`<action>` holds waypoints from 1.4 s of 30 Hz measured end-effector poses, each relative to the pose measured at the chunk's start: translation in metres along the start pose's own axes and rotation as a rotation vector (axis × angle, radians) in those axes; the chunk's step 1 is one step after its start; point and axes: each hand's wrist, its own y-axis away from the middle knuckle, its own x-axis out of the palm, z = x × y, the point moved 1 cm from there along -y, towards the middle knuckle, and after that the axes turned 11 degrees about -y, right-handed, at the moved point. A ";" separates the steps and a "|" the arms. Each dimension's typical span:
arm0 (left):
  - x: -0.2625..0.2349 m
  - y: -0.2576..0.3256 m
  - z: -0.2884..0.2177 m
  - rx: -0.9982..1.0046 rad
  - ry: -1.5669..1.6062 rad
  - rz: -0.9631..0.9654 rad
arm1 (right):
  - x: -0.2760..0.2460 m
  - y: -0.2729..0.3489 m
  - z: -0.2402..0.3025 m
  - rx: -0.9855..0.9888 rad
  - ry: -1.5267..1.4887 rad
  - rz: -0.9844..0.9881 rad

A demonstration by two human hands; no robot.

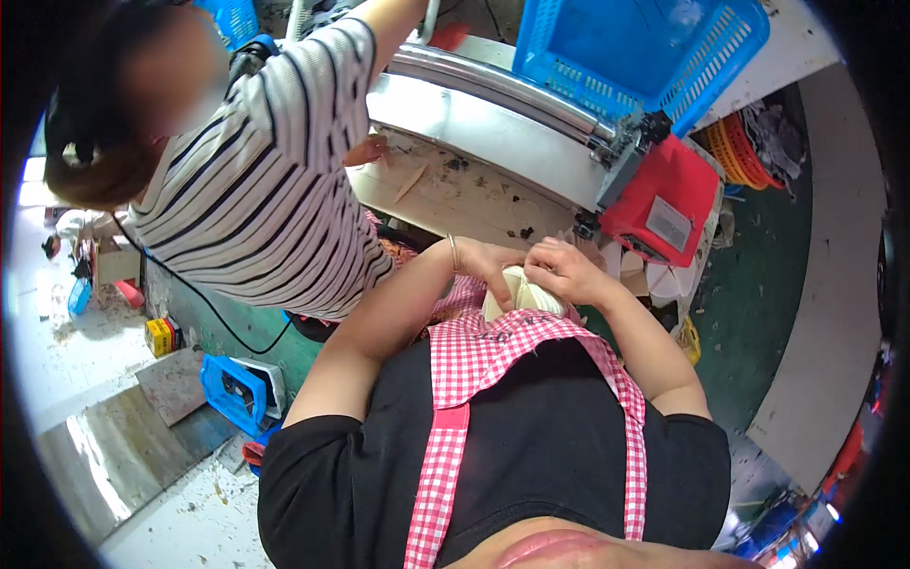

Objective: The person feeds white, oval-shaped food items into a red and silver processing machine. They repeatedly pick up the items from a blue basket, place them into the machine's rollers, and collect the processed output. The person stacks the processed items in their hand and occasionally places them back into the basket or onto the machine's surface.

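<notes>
In front of my waist, my left hand [486, 267] and my right hand [569, 269] come close together around a cream-coloured, pleated piece [533, 296] whose kind I cannot make out. My left fingers bend over its left side, with the thumb against it. The right hand's curled fingers pinch its upper edge. Beneath the piece lies the top of my pink-and-white checked apron [493, 351], and the hands partly cover the piece. A thin bracelet [453, 253] circles my left wrist.
Ahead is a machine with a long metal roller [502, 87] and a red housing [668, 204]. A blue plastic basket [559, 71] stands behind it. To my left, close by, a person in a striped shirt [275, 180] reaches forward. Orange baskets [735, 152] sit at the right.
</notes>
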 end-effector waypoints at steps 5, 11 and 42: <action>-0.002 -0.021 -0.014 0.064 -0.318 -0.049 | -0.007 0.017 -0.004 -0.109 0.104 0.044; 0.001 -0.010 0.005 -0.052 -0.133 -0.038 | 0.004 0.028 0.004 -0.185 0.006 -0.168; 0.009 0.006 0.034 0.510 0.998 -0.524 | -0.057 0.060 0.000 -0.179 -0.472 -0.245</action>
